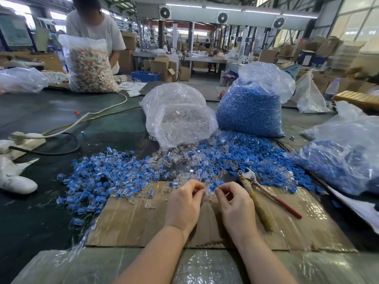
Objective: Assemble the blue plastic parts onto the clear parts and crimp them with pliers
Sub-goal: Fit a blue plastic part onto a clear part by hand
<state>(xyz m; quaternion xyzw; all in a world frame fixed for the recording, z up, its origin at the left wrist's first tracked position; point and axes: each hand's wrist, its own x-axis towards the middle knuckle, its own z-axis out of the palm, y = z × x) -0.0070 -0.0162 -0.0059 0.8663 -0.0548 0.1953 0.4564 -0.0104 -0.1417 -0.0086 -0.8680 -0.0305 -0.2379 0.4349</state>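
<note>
Two forearms enter from the lower edge, both bare up to the frame border; no sleeve, cuff or glove is visible on either. The left hand (184,203) and right hand (235,206) carry no visible rings, watch or wristband. Fingernails appear short and unpainted where they show.

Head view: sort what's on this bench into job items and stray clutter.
Job items:
- left hand and right hand, pinching a clear part with a blue part
- pliers
- bag of blue parts
- bag of clear parts

Clutter:
- power strip
- bag of mixed pale pieces
- white cloth
</note>
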